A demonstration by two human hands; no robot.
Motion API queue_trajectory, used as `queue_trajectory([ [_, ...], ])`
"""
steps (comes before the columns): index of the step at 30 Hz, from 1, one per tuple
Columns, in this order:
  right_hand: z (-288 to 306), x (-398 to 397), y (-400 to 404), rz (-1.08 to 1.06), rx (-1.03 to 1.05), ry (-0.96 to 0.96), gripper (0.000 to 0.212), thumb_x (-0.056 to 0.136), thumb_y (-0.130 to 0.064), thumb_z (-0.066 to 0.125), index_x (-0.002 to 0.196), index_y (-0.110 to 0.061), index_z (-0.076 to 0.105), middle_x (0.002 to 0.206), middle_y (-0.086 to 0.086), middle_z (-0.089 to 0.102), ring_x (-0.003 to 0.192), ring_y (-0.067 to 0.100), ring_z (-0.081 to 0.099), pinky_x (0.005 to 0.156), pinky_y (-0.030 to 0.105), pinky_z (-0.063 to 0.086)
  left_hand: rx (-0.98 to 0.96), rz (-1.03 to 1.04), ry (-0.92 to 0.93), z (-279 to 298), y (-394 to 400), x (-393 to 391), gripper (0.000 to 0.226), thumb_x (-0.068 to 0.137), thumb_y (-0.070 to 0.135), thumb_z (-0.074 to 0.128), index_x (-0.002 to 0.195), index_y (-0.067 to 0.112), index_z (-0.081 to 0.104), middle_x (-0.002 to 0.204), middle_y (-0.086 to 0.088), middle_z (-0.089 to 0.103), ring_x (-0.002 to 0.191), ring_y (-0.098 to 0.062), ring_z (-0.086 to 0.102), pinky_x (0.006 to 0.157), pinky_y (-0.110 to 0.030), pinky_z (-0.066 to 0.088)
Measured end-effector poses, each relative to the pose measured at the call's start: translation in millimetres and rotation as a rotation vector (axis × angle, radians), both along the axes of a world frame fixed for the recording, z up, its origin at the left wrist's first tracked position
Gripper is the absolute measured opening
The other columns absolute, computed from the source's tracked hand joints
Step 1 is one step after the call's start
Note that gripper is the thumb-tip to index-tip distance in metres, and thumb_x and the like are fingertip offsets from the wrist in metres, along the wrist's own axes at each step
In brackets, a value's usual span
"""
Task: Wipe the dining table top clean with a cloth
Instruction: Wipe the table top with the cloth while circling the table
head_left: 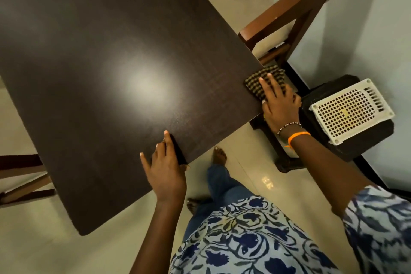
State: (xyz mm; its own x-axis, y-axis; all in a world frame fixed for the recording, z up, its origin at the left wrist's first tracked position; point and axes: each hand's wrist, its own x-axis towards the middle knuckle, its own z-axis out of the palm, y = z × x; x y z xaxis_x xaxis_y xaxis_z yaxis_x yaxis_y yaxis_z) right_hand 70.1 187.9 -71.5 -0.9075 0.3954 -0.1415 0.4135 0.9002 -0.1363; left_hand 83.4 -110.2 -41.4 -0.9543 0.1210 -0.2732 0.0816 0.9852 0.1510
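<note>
Right grip [279,104] pressed flat-fingered on checked brown cloth [260,83] at corner, dark wood-grain desk [111,73] stretching leftward; left grip [165,165] open, bracing near edge.

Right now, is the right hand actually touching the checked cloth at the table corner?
Touching. The head view shows the right hand lying flat on the checked cloth, fingers straight across it, pressing it onto the corner of the table top.

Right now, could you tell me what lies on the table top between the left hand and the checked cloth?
Nothing: in the head view, only bare dark table top runs along the edge from the left hand to the checked cloth under the right hand.
</note>
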Motion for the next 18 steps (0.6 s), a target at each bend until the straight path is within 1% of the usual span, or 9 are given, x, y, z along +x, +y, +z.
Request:
queue_trajectory([
  [2, 1, 5, -21, -0.028, 0.005, -0.019, 0.063, 0.092, -0.025, 0.044, 0.149, -0.029, 0.017, 0.158, 0.000, 0.014, 0.133, 0.038, 0.026, 0.102, 0.055, 0.026, 0.024, 0.002, 0.013, -3, 0, 3, 0.097, 0.078, 0.029, 0.070, 0.150, 0.017, 0.007, 0.144, -0.007, 0.040, 0.134, -0.025, 0.036, 0.116, -0.049, -0.001],
  [4, 3, 13, -50, 0.051, 0.003, -0.043, 0.064, 0.092, -0.028, 0.044, 0.149, -0.027, 0.015, 0.159, 0.001, 0.011, 0.134, 0.039, 0.025, 0.101, 0.056, 0.027, 0.048, 0.024, 0.036, -7, -3, 8, 0.097, 0.079, 0.033, 0.069, 0.149, 0.016, 0.005, 0.148, -0.008, 0.034, 0.141, -0.026, 0.026, 0.115, -0.050, -0.004],
  [6, 4, 21, -88, 0.158, -0.002, -0.067, 0.065, 0.092, -0.033, 0.044, 0.149, -0.026, 0.015, 0.159, 0.003, 0.011, 0.134, 0.041, 0.026, 0.099, 0.057, 0.029, 0.044, 0.074, 0.061, -9, -12, 17, 0.098, 0.079, 0.044, 0.066, 0.149, 0.014, 0.004, 0.152, -0.007, 0.027, 0.144, -0.027, 0.017, 0.115, -0.049, -0.005],
  [8, 4, 27, -131, 0.218, -0.007, -0.102, 0.068, 0.091, -0.036, 0.045, 0.150, -0.026, 0.012, 0.159, 0.004, 0.008, 0.135, 0.041, 0.024, 0.099, 0.058, 0.028, 0.040, 0.147, 0.102, -11, -23, 31, 0.100, 0.078, 0.050, 0.064, 0.149, 0.010, 0.006, 0.153, -0.011, 0.025, 0.143, -0.031, 0.018, 0.114, -0.050, -0.002],
  [11, 4, 36, -199, 0.289, -0.040, -0.138, 0.074, 0.089, -0.038, 0.046, 0.150, -0.026, 0.007, 0.160, 0.004, 0.004, 0.138, 0.041, 0.019, 0.101, 0.057, 0.025, 0.030, 0.283, 0.139, -17, -48, 56, 0.107, 0.072, 0.047, 0.072, 0.147, 0.002, 0.010, 0.150, -0.019, 0.029, 0.138, -0.036, 0.028, 0.112, -0.052, 0.008],
  [15, 1, 47, -281, 0.518, -0.131, -0.176, 0.077, 0.088, -0.038, 0.046, 0.150, -0.026, 0.002, 0.160, 0.003, -0.003, 0.141, 0.041, 0.009, 0.105, 0.058, 0.017, 0.002, 0.488, 0.039, -27, -91, 91, 0.107, 0.073, 0.042, 0.072, 0.147, 0.002, 0.006, 0.153, -0.018, 0.018, 0.142, -0.035, 0.016, 0.114, -0.053, 0.007],
  [18, 1, 50, -339, 0.655, -0.220, -0.210, 0.079, 0.088, -0.035, 0.047, 0.150, -0.025, 0.000, 0.159, 0.002, -0.007, 0.142, 0.040, 0.003, 0.106, 0.059, 0.012, -0.028, 0.602, -0.034, -27, -122, 115, 0.104, 0.076, 0.039, 0.071, 0.147, 0.000, 0.006, 0.154, -0.019, 0.015, 0.143, -0.034, 0.015, 0.114, -0.054, 0.006],
])
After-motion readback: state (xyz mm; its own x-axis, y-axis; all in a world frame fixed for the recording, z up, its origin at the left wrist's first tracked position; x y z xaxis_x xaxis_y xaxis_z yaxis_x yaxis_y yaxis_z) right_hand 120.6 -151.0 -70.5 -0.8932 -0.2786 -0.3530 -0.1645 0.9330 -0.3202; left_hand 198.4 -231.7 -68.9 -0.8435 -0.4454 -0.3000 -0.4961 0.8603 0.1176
